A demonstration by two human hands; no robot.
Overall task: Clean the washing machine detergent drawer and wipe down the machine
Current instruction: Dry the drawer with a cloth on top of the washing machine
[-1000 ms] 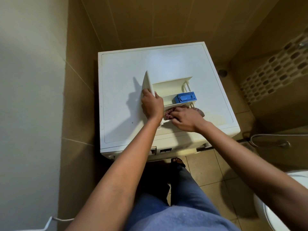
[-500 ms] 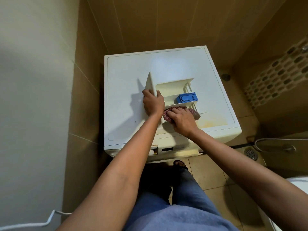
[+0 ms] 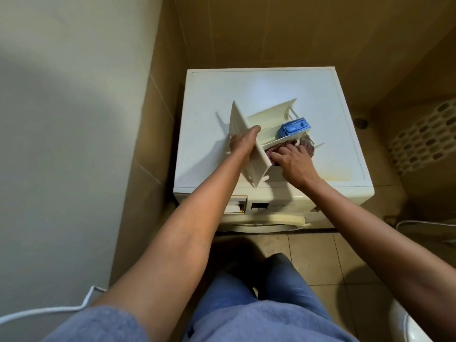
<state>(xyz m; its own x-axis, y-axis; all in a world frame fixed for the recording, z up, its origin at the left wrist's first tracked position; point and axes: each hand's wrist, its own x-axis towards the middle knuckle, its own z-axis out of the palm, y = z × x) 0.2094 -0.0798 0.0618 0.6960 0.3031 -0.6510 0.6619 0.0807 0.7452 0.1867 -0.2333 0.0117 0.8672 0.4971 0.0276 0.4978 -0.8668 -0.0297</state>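
A cream detergent drawer point(image 3: 269, 117) lies on top of the white washing machine point(image 3: 261, 87), tilted, with its front panel point(image 3: 243, 137) raised toward me. A blue insert point(image 3: 293, 128) sits in its middle compartment. My left hand point(image 3: 243, 143) grips the front panel from the left, fingers curled over its edge. My right hand point(image 3: 292, 162) presses a reddish cloth point(image 3: 307, 146) into the drawer's near compartment, fingers curled on the cloth. Most of the cloth is hidden under my hand.
The machine stands in a corner between tiled walls. The open drawer slot point(image 3: 238, 204) shows on its front at upper left. A floor drain point(image 3: 360, 123) lies to the right, a white cord point(image 3: 49, 309) at lower left, a toilet rim point(image 3: 417, 327) at lower right.
The drawer has tipped up more and turned, its front panel now nearer me. My right hand with the cloth has moved deeper into the near compartment. My head has shifted left.
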